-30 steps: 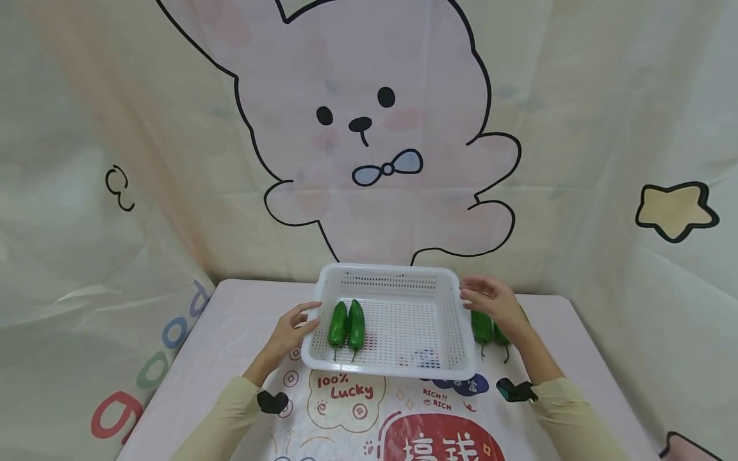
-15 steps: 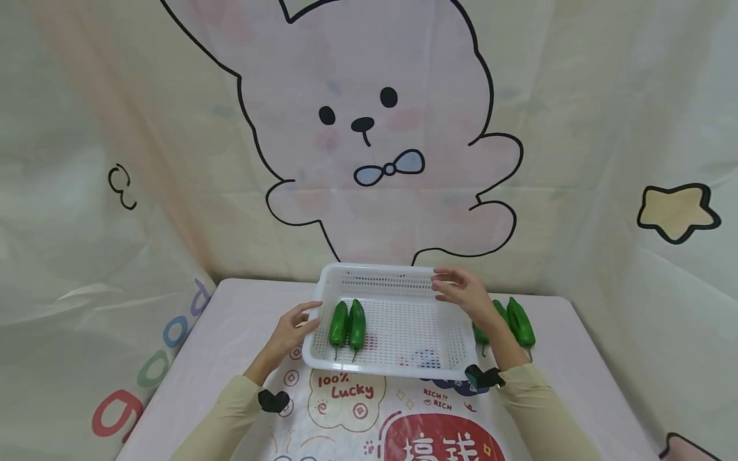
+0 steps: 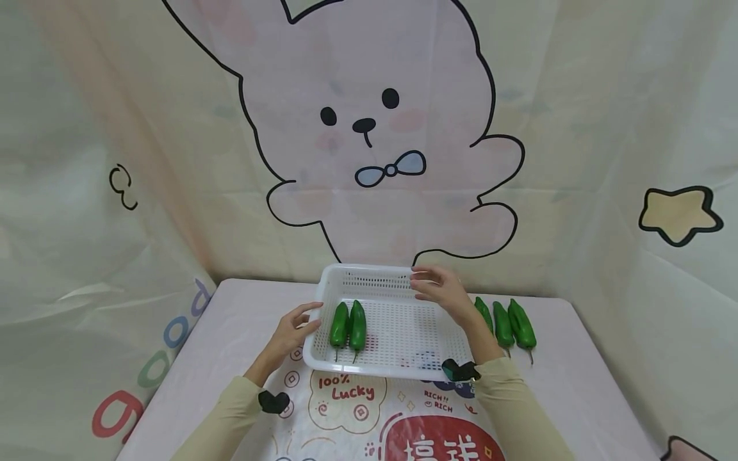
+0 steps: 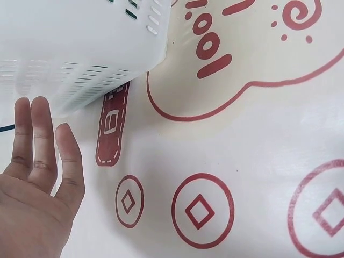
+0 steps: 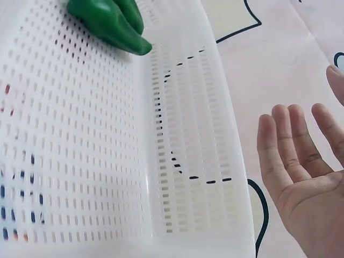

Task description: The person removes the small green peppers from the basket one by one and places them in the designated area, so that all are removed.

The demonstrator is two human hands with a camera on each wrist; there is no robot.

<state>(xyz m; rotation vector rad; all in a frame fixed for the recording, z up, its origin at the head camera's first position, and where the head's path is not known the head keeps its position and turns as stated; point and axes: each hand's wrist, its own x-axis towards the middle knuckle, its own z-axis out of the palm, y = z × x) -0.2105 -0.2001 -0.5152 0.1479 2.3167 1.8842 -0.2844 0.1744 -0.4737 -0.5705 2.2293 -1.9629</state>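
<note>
A white perforated basket sits on the surface, toward its far edge. Inside, at the left, two green peppers lie side by side, stems pointing to the near side. Three more green peppers lie in a row on the surface to the right of the basket, stems also toward the near side; the right forearm partly covers the leftmost of them.

The left hand is at the basket's left wall, fingertips at the rim in the head view — the left wrist view shows three fingers straight, one a little apart from the other two. Whether they actually touch the wall, I cannot tell.

The right hand hangs at the far right part of the basket, holding nothing. Its fingers are extended and loosely spread, apart from the basket's wall in the right wrist view.

Both sleeves are pale yellow. Near the basket the surface has a printed design reading "100% Lucky" — and behind it stands a backdrop with a large cartoon figure.
</note>
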